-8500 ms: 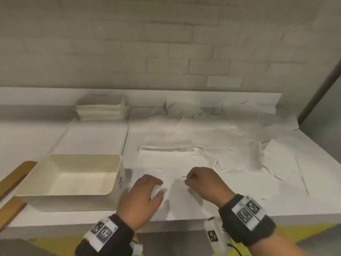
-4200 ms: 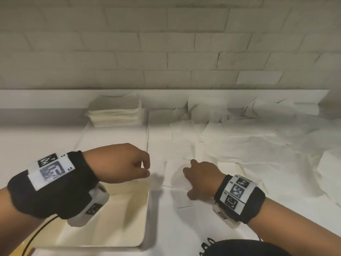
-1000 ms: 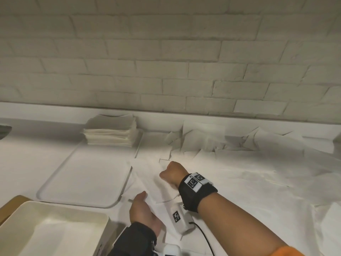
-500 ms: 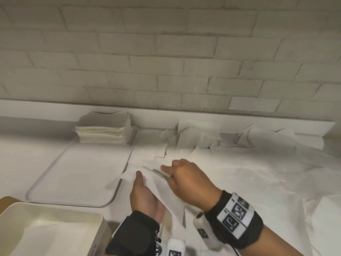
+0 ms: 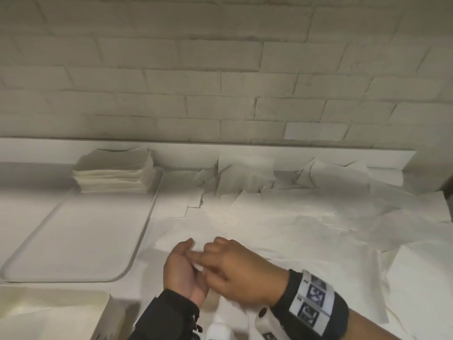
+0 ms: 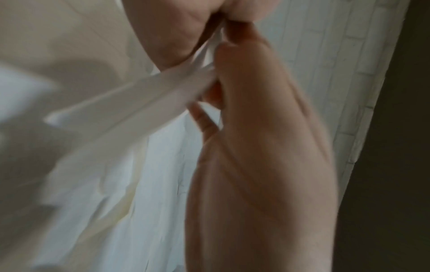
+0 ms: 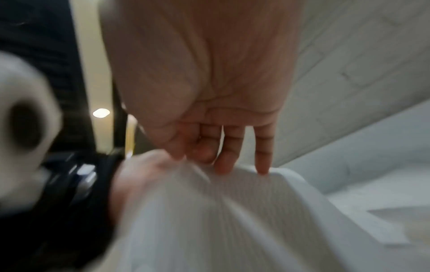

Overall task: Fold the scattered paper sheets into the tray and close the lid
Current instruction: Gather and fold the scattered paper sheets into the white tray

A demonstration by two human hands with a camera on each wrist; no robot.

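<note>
I hold one white paper sheet [image 5: 198,266] between both hands, just above the table at front centre. My left hand [image 5: 190,251] stands palm to the right, and in the left wrist view it [image 6: 216,60] pinches the sheet [image 6: 139,103] near its edge. My right hand [image 5: 213,251] curls over the sheet from the right; in the right wrist view its fingertips [image 7: 221,169] lie on the top edge of the sheet [image 7: 232,220]. The cream tray [image 5: 107,312] is at the bottom left. Its flat white lid [image 5: 81,236] lies behind it.
A stack of folded sheets [image 5: 112,173] sits on the lid's far end by the wall. Several loose sheets [image 5: 306,217] cover the table's middle and right, some leaning on the back ledge. A brick wall closes the far side.
My right hand drew back from the pile with a sheet and my left hand rose to meet it. Both hands have since come close together on the sheet, nearer to me.
</note>
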